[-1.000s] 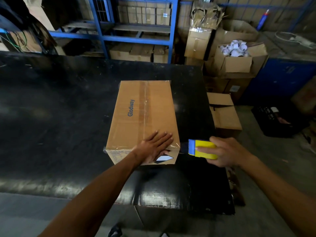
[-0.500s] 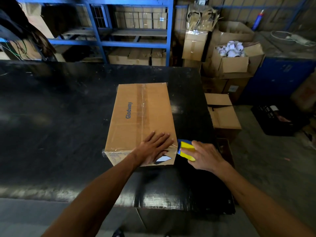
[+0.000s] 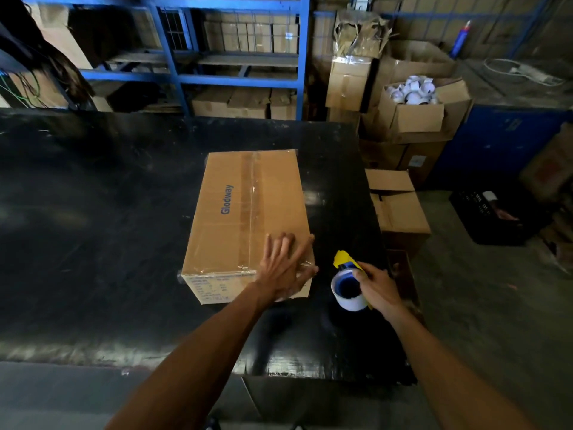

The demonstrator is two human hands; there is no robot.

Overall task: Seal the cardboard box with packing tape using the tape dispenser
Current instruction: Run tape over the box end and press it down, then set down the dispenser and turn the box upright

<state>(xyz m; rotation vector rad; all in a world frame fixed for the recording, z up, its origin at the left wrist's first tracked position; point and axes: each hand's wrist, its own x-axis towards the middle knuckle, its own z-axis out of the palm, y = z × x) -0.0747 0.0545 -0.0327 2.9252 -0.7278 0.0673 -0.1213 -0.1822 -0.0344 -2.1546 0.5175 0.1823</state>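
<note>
Left hand (image 3: 286, 268) lies flat, fingers spread, palm down on the near right corner of the cardboard box (image 3: 248, 218), partly over the near edge; it grips nothing. Right hand (image 3: 376, 290) is closed around the tape dispenser (image 3: 348, 279), just right of the box's near right corner and apart from the box. Dispenser: yellow head toward the box, blue core, white tape roll facing the camera. Whether it touches the worktop (image 3: 108, 228) cannot be told.

Box sits closed on the black worktop, long axis running away from the person, blue "Glodway" print on top left of the centre seam. Clear tape (image 3: 252, 193) runs along the centre seam; another clear strip crosses the near top edge and wraps a little over the near left corner. Near end face carries small printed text, unreadable.

Right of the box, off the worktop edge, a shut brown carton (image 3: 400, 206) stands on the floor. Beyond and right of the box, an open carton (image 3: 415, 116) holds white tape rolls (image 3: 412, 91), with more cartons stacked around it. Behind the box, past the worktop's far edge, blue metal shelving (image 3: 235, 79) holds rows of small cartons. Far right of the box, a black crate (image 3: 493, 215) on the floor.
</note>
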